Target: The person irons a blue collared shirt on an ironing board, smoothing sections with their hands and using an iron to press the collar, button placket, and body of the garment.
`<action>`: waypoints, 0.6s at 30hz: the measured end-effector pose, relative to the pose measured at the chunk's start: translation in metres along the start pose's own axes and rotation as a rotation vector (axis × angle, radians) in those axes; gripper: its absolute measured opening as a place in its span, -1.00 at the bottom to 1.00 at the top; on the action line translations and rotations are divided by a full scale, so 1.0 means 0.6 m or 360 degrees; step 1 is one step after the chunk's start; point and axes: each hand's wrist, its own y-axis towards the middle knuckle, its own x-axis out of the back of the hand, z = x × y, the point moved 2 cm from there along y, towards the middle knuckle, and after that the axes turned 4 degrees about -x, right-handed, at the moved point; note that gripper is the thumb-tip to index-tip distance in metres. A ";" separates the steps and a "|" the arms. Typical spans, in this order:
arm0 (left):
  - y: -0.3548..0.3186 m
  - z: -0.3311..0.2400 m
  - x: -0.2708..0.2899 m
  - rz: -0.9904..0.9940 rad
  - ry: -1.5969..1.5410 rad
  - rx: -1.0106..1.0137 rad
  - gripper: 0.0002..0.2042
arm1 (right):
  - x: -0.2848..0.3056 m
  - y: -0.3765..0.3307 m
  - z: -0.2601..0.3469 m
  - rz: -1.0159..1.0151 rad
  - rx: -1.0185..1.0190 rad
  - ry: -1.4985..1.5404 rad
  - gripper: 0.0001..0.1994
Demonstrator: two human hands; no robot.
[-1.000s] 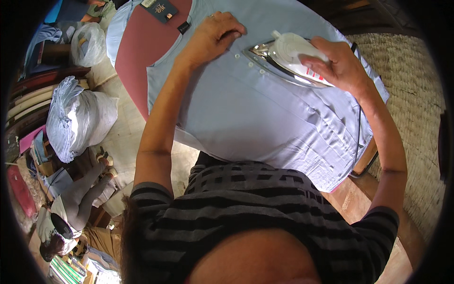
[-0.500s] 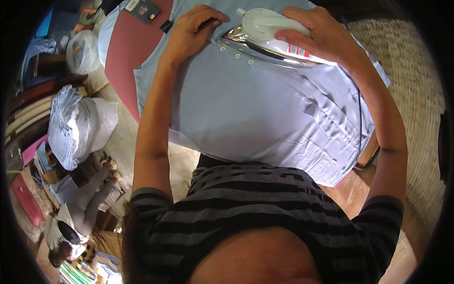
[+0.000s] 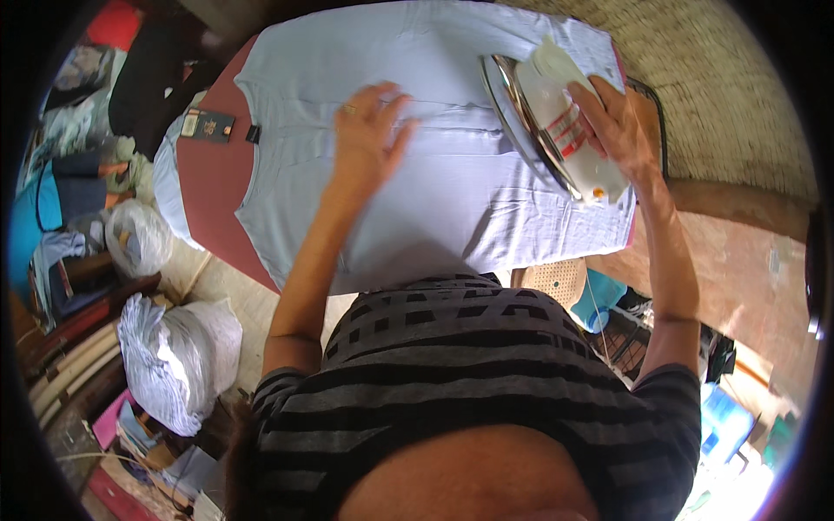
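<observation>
A light blue shirt point(image 3: 408, 208) lies spread over a maroon-covered ironing board point(image 3: 213, 195), its neckline to the left. My right hand point(image 3: 615, 130) is wrapped round the handle of a white clothes iron point(image 3: 547, 113) with a shiny metal base. The iron is tipped on its side above the shirt's right part; whether its edge touches the cloth I cannot tell. My left hand point(image 3: 367, 139) is over the middle of the shirt near the front placket, fingers spread and slightly blurred, holding nothing. Creases show in the cloth below the iron.
A dark card tag point(image 3: 207, 126) lies on the board's left end. Stuffed plastic bags point(image 3: 178, 365) and piled cloth stand on the floor at left. A woven mat point(image 3: 730, 104) is at upper right. A woven-seat chair point(image 3: 556, 280) stands near the board's lower right edge.
The iron has been lifted from the placket, swung round and moved right in my right hand. My left hand has come off the cloth and opened. The view has shifted.
</observation>
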 end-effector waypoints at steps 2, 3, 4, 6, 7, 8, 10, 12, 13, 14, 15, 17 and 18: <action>-0.007 -0.051 -0.039 0.0174 -0.0044 -0.0064 -0.71 | 0.005 -0.059 -0.003 0.0046 -0.0617 0.0349 -0.67; -0.011 -0.070 -0.054 0.0259 -0.0002 -0.0089 -0.72 | 0.003 -0.083 -0.008 0.0031 -0.0805 0.0397 -0.67; -0.015 -0.079 -0.065 0.0341 0.0046 -0.0110 -0.73 | 0.000 -0.100 -0.015 0.0020 -0.0987 0.0449 -0.68; -0.029 -0.062 -0.075 0.0274 -0.0016 -0.0131 -0.77 | -0.007 -0.123 -0.023 -0.0002 -0.0961 0.0537 -0.68; -0.036 -0.049 -0.077 0.0243 -0.0040 -0.0134 -0.79 | -0.015 -0.131 -0.030 -0.0005 -0.0943 0.0585 -0.68; -0.037 -0.045 -0.076 0.0232 -0.0081 -0.0125 -0.81 | -0.021 -0.140 -0.054 0.0005 -0.0861 0.0507 -0.78; -0.034 -0.040 -0.074 0.0204 -0.0154 -0.0107 -0.85 | -0.017 -0.133 -0.074 -0.0121 -0.0004 -0.0050 -0.74; -0.033 -0.038 -0.068 0.0209 -0.0136 -0.0123 -0.86 | -0.033 -0.112 -0.074 -0.0145 0.0267 -0.0273 -0.64; -0.032 -0.040 -0.066 0.0214 -0.0137 -0.0133 -0.87 | -0.039 -0.098 -0.069 -0.0147 0.0334 -0.0342 -0.59; -0.035 -0.039 -0.065 0.0217 -0.0142 -0.0124 -0.88 | -0.048 -0.084 -0.062 -0.0148 0.0384 -0.0379 -0.53; -0.034 -0.037 -0.064 0.0213 -0.0152 -0.0118 -0.89 | -0.055 -0.074 -0.047 -0.0231 0.0447 -0.0432 -0.52; -0.034 -0.039 -0.062 0.0218 -0.0172 -0.0098 -0.90 | -0.077 -0.084 -0.027 -0.0241 0.0371 -0.0504 -0.54; -0.031 -0.046 -0.058 0.0220 -0.0183 -0.0083 -0.90 | -0.083 -0.095 -0.019 -0.0244 0.0338 -0.0549 -0.55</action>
